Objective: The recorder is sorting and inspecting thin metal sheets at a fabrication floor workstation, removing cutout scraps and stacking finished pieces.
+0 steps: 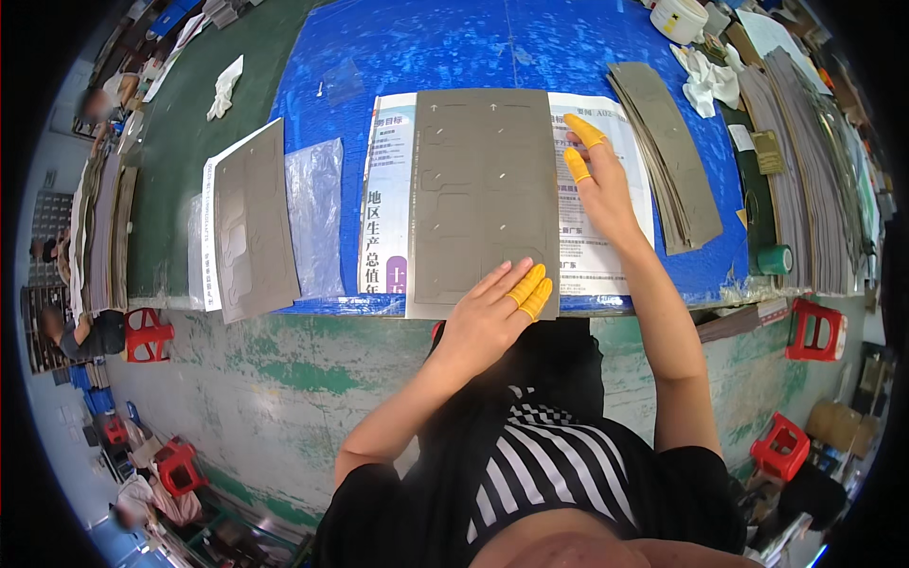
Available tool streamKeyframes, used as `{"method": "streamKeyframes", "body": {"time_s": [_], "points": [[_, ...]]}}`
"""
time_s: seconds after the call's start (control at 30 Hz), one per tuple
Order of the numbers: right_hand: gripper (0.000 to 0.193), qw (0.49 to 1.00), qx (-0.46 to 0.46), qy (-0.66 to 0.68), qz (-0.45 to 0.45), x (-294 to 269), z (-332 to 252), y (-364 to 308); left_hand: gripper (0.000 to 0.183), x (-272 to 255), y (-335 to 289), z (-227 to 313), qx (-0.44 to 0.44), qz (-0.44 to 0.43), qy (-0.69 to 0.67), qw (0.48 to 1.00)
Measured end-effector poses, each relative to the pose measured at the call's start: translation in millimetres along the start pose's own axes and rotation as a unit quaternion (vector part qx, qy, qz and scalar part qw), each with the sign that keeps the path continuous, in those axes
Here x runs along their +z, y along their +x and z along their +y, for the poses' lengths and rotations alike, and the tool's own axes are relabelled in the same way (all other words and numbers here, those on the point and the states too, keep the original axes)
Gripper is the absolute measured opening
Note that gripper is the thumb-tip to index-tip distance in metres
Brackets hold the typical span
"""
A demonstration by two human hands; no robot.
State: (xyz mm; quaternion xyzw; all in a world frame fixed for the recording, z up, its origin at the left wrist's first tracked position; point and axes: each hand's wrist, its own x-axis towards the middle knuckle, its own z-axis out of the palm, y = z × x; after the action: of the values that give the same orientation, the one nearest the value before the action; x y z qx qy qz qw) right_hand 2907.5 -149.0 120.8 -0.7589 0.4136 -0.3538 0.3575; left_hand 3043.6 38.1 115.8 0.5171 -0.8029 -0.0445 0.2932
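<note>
A grey flat sheet (pixel 483 208) with cut outlines and small white marks lies on a newspaper (pixel 606 265) in front of me. My left hand (pixel 488 308) rests on the sheet's near edge, fingers stretched out, with yellow finger cots on two of them. Just past the sheet's right edge, my right hand (pixel 598 180) hovers over or touches the newspaper; I cannot tell which. Its thumb and forefinger, both in yellow cots, are apart with nothing between them.
On the blue-covered table (pixel 407 47) a fanned stack of grey sheets (pixel 677 161) lies to the right. Another grey sheet (pixel 256 227) sits at left beside clear plastic film (pixel 317 218). A green tape roll (pixel 775 259) and crumpled white cloth (pixel 708 80) are further right. Red stools (pixel 816 329) stand on the floor.
</note>
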Motion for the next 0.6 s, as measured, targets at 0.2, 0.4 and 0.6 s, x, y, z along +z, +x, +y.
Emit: {"method": "streamKeyframes", "body": {"time_s": [0.2, 0.4, 0.6], "points": [[0.039, 0.999, -0.032, -0.018, 0.001, 2.2, 4.5, 1.4, 0.028, 0.3, -1.3, -0.9, 0.009, -0.007, -0.01, 1.0], [0.039, 0.999, -0.036, -0.021, 0.004, -0.4, 5.3, 0.7, 0.03, -2.0, 4.3, 0.7, 0.009, -0.022, -0.024, 0.999], [0.039, 0.999, -0.044, -0.013, 0.004, 2.0, 4.0, 2.5, 0.037, -3.0, 3.8, 1.8, -0.008, -0.024, -0.034, 0.999]]}}
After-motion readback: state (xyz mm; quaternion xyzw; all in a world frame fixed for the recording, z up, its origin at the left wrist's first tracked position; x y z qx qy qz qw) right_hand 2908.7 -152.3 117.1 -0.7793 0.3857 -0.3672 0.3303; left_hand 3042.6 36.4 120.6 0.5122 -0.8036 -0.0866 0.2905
